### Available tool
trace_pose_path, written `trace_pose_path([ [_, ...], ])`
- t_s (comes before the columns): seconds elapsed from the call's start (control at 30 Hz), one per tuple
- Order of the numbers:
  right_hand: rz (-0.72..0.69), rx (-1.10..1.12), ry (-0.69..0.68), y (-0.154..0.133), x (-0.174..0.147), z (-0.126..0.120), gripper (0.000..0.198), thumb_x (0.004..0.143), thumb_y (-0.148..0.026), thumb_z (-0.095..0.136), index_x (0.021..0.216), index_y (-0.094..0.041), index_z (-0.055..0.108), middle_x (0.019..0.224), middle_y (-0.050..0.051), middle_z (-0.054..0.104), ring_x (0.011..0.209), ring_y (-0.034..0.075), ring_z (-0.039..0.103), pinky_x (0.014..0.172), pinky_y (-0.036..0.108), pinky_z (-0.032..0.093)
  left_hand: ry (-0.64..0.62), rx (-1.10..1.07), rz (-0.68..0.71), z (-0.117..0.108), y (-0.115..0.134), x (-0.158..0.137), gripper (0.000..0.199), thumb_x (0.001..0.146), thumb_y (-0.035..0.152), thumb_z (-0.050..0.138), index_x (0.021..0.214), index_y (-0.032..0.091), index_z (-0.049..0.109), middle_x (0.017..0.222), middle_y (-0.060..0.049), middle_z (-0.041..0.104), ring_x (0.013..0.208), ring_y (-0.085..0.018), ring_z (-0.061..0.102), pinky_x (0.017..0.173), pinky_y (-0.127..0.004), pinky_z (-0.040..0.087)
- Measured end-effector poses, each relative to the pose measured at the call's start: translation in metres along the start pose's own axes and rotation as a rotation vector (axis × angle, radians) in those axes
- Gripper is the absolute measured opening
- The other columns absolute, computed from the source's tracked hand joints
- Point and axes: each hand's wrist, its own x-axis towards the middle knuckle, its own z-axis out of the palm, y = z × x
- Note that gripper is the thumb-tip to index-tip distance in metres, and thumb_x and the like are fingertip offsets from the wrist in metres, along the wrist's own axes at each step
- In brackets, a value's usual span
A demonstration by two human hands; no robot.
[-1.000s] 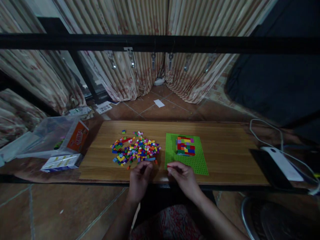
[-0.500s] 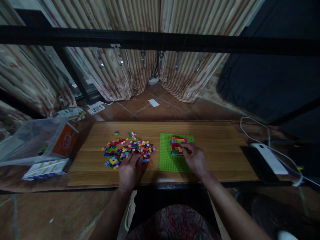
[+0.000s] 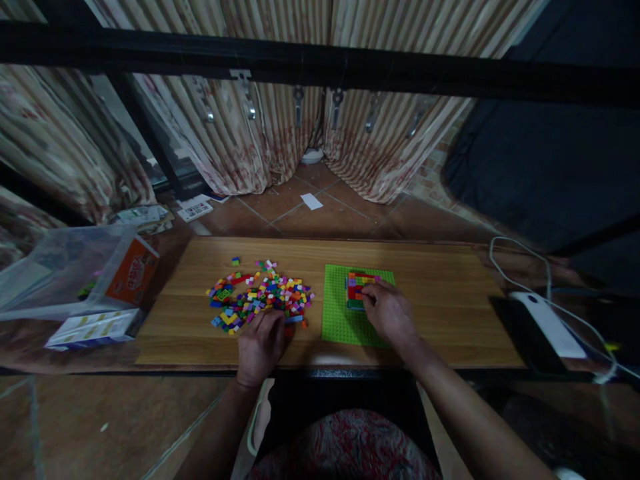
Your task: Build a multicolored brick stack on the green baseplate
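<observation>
A loose heap of small multicoloured building bricks (image 3: pixel 273 290) lies on the left half of the wooden board. My left hand (image 3: pixel 261 340) rests at the heap's near edge, fingers curled together; whatever they hold is hidden. To the right is a green studded baseplate (image 3: pixel 333 320). It carries a low rectangular build of bricks (image 3: pixel 354 290) in red, orange, yellow, green and other colours. My right hand (image 3: pixel 390 312) reaches over the build's right side with thumb and fingers pinched on it. The hand covers part of the build, and I cannot see what is between the fingertips.
A clear plastic bin (image 3: pixel 65 273) with an orange label and a white box (image 3: pixel 93 330) stand left of the wooden board (image 3: pixel 435 300). At the right lie a white device (image 3: pixel 547 323), a black pad (image 3: pixel 510 327) and a white cable (image 3: pixel 547 267). A black bar (image 3: pixel 320 60) crosses beyond.
The whole view has shifted slightly. My right hand stays at the build, its fingertips pinched slightly farther up its right side. The left hand stays curled by the heap.
</observation>
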Motion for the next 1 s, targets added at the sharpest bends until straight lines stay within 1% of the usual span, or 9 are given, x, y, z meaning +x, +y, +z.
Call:
trace_pose_path([
  [0.13,0.074,0.125,-0.012,0.007,0.006,0.001,0.015,0.082,-0.021,0.054,0.075,-0.021,0.067,0.079,0.003,0.066,0.069,0.016,0.059,0.067,0.03,0.045,0.007,-0.003,-0.013,0.001,-0.001,-0.001,0.01,0.086,0.019,0.057,0.095,0.02,0.061,0.091,-0.004,0.068,0.086,-0.015,0.065,0.079,-0.027,0.052],
  [0.2,0.09,0.179,0.011,0.009,0.005,0.001,0.015,0.082,-0.024,0.055,0.074,-0.021,0.067,0.078,0.002,0.065,0.067,0.016,0.059,0.066,0.029,0.045,0.009,0.001,-0.022,0.001,0.0,-0.001,0.009,0.086,0.019,0.057,0.094,0.02,0.062,0.09,-0.004,0.068,0.085,-0.015,0.065,0.078,-0.026,0.052],
  [0.33,0.012,0.239,0.101,0.011,-0.003,0.006,0.021,0.087,-0.027,0.053,0.074,-0.02,0.067,0.079,0.005,0.064,0.073,0.018,0.06,0.071,0.031,0.048,0.015,-0.005,-0.014,0.001,0.002,0.0,0.007,0.086,0.019,0.057,0.091,0.02,0.062,0.089,-0.004,0.068,0.084,-0.015,0.065,0.077,-0.027,0.053],
  [0.47,-0.09,0.245,0.182,0.015,-0.015,0.016,0.026,0.092,-0.03,0.047,0.084,-0.02,0.07,0.09,0.008,0.064,0.085,0.02,0.061,0.08,0.035,0.051,0.024,0.0,-0.009,0.001,0.001,-0.001,0.008,0.086,0.019,0.057,0.092,0.02,0.061,0.089,-0.005,0.068,0.084,-0.016,0.065,0.077,-0.028,0.053],
  [0.6,-0.118,0.246,0.242,0.018,-0.023,0.025,0.026,0.094,-0.03,0.046,0.091,-0.021,0.07,0.097,0.009,0.062,0.092,0.02,0.06,0.084,0.036,0.052,0.009,0.006,-0.022,0.003,-0.002,-0.003,0.009,0.086,0.019,0.057,0.094,0.02,0.061,0.091,-0.005,0.069,0.086,-0.017,0.065,0.078,-0.029,0.053],
  [0.67,-0.123,0.245,0.247,0.017,-0.024,0.026,0.026,0.095,-0.03,0.045,0.093,-0.021,0.07,0.096,0.009,0.062,0.092,0.02,0.059,0.084,0.036,0.052,0.002,0.003,-0.026,0.004,-0.003,-0.004,0.009,0.086,0.019,0.057,0.093,0.02,0.061,0.09,-0.005,0.068,0.086,-0.017,0.065,0.078,-0.029,0.053],
  [0.83,-0.124,0.268,0.208,0.013,-0.023,0.022,0.03,0.096,-0.031,0.043,0.092,-0.021,0.07,0.094,0.009,0.061,0.088,0.02,0.059,0.081,0.036,0.052,0.009,-0.001,-0.026,0.005,-0.005,-0.005,0.008,0.086,0.02,0.057,0.092,0.02,0.061,0.09,-0.005,0.068,0.086,-0.017,0.064,0.079,-0.029,0.053],
  [0.93,-0.102,0.306,0.198,0.012,-0.023,0.018,0.03,0.095,-0.034,0.044,0.092,-0.021,0.071,0.095,0.009,0.062,0.089,0.02,0.06,0.082,0.036,0.052,0.023,-0.004,-0.018,0.005,-0.004,-0.004,0.007,0.086,0.021,0.057,0.092,0.021,0.06,0.09,-0.005,0.068,0.086,-0.017,0.064,0.079,-0.03,0.053],
  [1.0,-0.074,0.367,0.207,0.013,-0.025,0.016,0.028,0.094,-0.035,0.046,0.096,-0.022,0.07,0.098,0.008,0.064,0.092,0.02,0.061,0.084,0.037,0.052,0.025,-0.003,-0.018,0.004,-0.003,-0.004,0.006,0.086,0.022,0.056,0.091,0.021,0.06,0.09,-0.005,0.068,0.085,-0.018,0.064,0.079,-0.031,0.053],
])
